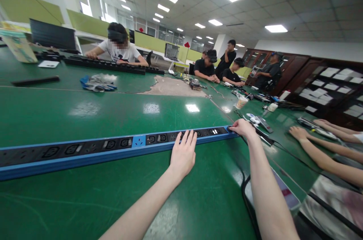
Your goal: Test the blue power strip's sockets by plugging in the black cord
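A long blue-and-black power strip [138,141] lies across the green table, with its row of sockets facing up. My left hand [183,155] rests on its right half, fingers stretched out over the sockets. At the strip's right end, my right hand [244,128] pinches a small black part [231,129]; its exact kind is mostly hidden by the fingers. A black cable [244,187] runs down beside my right forearm. Under that forearm lies a flat pale object [283,189], partly covered.
Gloves [98,82] and a black bar [35,80] lie on the table's far side, near a long black strip [104,65]. A drink cup [241,101] stands right of centre. A neighbour's hands [299,133] rest at the right. Several people sit or stand beyond.
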The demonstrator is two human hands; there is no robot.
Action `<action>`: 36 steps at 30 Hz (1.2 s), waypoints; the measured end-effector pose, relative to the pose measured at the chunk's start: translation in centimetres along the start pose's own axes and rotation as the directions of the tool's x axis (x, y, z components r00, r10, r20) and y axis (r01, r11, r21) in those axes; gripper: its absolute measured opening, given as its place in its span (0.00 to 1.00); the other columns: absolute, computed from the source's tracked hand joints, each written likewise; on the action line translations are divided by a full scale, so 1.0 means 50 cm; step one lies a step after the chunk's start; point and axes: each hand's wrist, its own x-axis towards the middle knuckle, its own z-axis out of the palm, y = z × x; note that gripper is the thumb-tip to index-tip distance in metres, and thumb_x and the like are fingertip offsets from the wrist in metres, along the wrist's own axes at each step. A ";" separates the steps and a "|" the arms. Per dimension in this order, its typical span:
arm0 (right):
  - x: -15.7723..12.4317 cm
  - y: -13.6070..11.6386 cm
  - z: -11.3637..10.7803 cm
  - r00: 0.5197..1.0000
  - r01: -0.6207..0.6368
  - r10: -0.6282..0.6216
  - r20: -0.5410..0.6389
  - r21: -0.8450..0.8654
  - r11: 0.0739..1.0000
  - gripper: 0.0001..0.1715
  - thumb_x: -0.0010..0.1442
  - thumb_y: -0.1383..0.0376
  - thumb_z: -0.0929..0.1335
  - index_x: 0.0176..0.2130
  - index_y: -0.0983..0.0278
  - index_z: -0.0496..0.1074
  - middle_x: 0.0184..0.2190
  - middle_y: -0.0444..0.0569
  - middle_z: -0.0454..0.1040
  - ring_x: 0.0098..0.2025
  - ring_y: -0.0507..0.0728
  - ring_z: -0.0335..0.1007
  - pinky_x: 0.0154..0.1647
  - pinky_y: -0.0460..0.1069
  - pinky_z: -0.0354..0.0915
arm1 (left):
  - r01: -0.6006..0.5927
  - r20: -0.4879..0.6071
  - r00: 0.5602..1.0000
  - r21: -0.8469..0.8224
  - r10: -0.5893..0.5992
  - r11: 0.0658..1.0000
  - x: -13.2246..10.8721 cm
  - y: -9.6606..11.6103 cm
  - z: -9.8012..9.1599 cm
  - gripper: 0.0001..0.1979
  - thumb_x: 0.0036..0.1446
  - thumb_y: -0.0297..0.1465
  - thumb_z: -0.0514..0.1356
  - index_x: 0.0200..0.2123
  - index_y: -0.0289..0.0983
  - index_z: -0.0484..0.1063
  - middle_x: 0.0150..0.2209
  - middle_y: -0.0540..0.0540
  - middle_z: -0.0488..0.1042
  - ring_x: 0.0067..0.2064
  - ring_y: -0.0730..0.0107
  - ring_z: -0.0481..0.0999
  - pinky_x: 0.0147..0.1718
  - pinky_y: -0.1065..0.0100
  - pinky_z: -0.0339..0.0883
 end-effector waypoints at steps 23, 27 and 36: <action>-0.013 -0.047 -0.013 0.997 -0.009 -0.004 -0.079 -0.165 0.986 0.13 0.57 0.59 0.76 0.42 0.59 0.84 0.45 0.62 0.83 0.49 0.69 0.81 0.50 0.60 0.73 | -0.007 -0.011 1.000 0.031 0.008 1.000 0.002 0.000 0.003 0.38 0.65 0.34 0.56 0.77 0.37 0.53 0.77 0.41 0.54 0.77 0.55 0.54 0.76 0.47 0.43; -0.013 -0.057 -0.012 0.993 -0.031 0.012 -0.114 -0.169 0.985 0.13 0.55 0.61 0.77 0.42 0.61 0.84 0.44 0.65 0.83 0.48 0.70 0.82 0.50 0.60 0.73 | -0.011 -0.020 1.000 0.044 0.012 0.999 0.001 0.000 0.004 0.38 0.65 0.34 0.56 0.77 0.38 0.53 0.77 0.41 0.54 0.77 0.55 0.54 0.76 0.48 0.43; -0.019 -0.043 -0.020 0.997 -0.048 0.042 -0.060 -0.107 0.993 0.16 0.55 0.57 0.76 0.44 0.58 0.85 0.46 0.60 0.83 0.49 0.67 0.81 0.50 0.58 0.73 | -0.013 -0.009 1.000 0.048 0.014 0.999 0.001 0.001 0.004 0.39 0.65 0.35 0.56 0.77 0.37 0.52 0.77 0.41 0.54 0.77 0.55 0.53 0.76 0.47 0.42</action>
